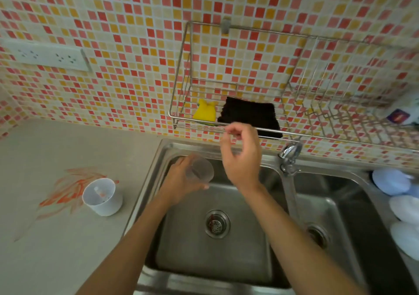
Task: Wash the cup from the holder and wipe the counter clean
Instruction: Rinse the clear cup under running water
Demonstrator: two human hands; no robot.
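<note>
Half the job at best: your left hand (181, 179) grips the clear cup (199, 170) over the sink (158, 156), your right hand's (240, 156) fingers curl loosely, holding nothing, below the sponge (204, 112), and orange smears (68, 190) await on the surface (56, 249).

Clear plastic cup (199, 169): tilted, over sink's back-left corner. White holder (103, 196): upright on counter (56, 238), near sink's left edge, amid orange smears (68, 188).

Soft, even daylight, fairly bright; faint glare on the steel sink (283, 204). Wide-angle bending curves the far tiled wall (113, 45). The right edge smears into blur.
</note>
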